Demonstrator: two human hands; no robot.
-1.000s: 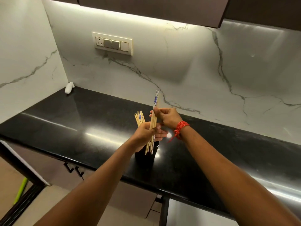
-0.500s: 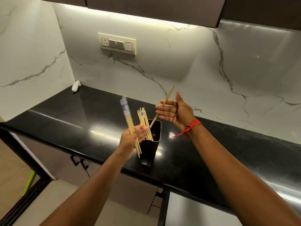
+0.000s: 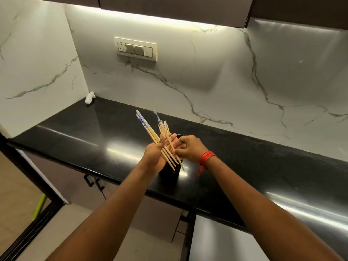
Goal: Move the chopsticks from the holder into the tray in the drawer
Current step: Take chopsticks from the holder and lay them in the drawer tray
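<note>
Task at an early stage: no drawer or tray in view. Left hand (image 3: pixel 156 155) grasps a bundle of chopsticks (image 3: pixel 156 137), slim pale wood with blue-patterned ends, directly above the black square holder (image 3: pixel 169 173) on the glossy bench (image 3: pixel 244 166). Right hand (image 3: pixel 190 147), beside the holder, pinches one more. Several remain in the holder.

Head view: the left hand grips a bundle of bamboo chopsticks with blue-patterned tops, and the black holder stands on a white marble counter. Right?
Not quite. The head view shows the black holder standing on a glossy black counter; only the wall behind is white marble. The left hand does grip the blue-topped bamboo chopsticks.
</note>
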